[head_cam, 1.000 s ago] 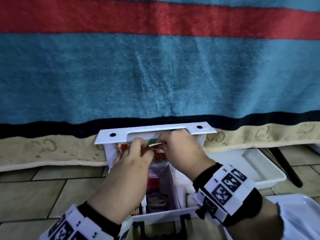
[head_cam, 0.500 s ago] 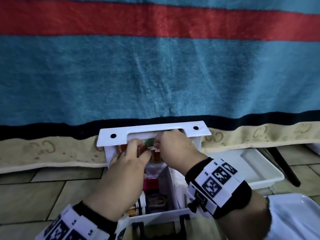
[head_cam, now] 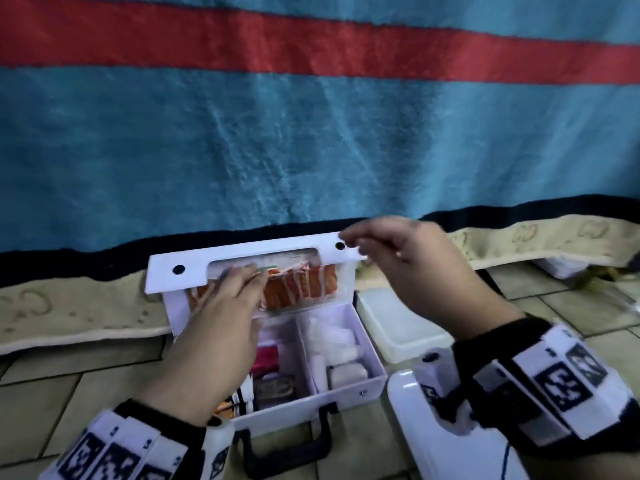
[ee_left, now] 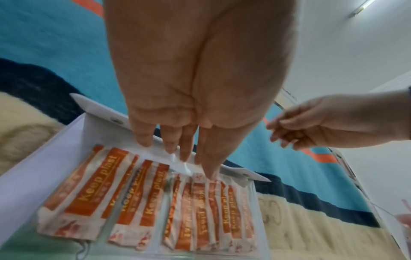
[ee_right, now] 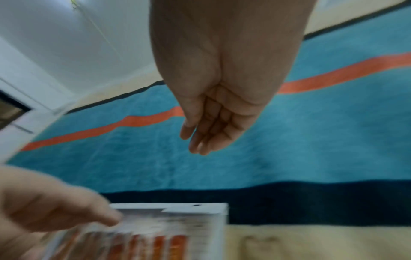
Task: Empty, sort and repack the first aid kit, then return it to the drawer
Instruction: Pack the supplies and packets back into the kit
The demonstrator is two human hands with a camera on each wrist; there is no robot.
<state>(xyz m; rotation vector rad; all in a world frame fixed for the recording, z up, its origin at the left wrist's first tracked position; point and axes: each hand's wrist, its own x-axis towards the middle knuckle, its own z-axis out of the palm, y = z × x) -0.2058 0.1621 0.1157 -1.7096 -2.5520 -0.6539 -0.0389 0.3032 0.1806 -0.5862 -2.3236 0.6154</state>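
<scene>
The white first aid kit (head_cam: 346,393) lies open on the tiled floor, its lid (head_cam: 162,271) standing upright against the blanket. Orange and white plaster strips (head_cam: 301,285) (ee_left: 142,202) (ee_right: 164,246) sit in a clear pocket inside the lid. My left hand (head_cam: 239,282) (ee_left: 177,154) has straight fingers whose tips touch the pocket's top edge. My right hand (head_cam: 356,242) (ee_right: 195,140) hovers by the lid's top right corner with loosely curled fingers, holding nothing. Bandage rolls (head_cam: 343,372) fill the kit's right compartment; a red item (head_cam: 266,355) and a tube (head_cam: 239,400) lie in the left one.
A clear plastic container (head_cam: 401,327) stands just right of the kit. A white tray (head_cam: 433,438) lies under my right wrist at the bottom right. The striped blue and red blanket (head_cam: 311,150) hangs behind the lid. The kit's black handle (head_cam: 287,452) points toward me.
My right hand has left the plasters in the lid pocket and moved up and to the right. My left hand stays at the pocket, its fingers now flat on it.
</scene>
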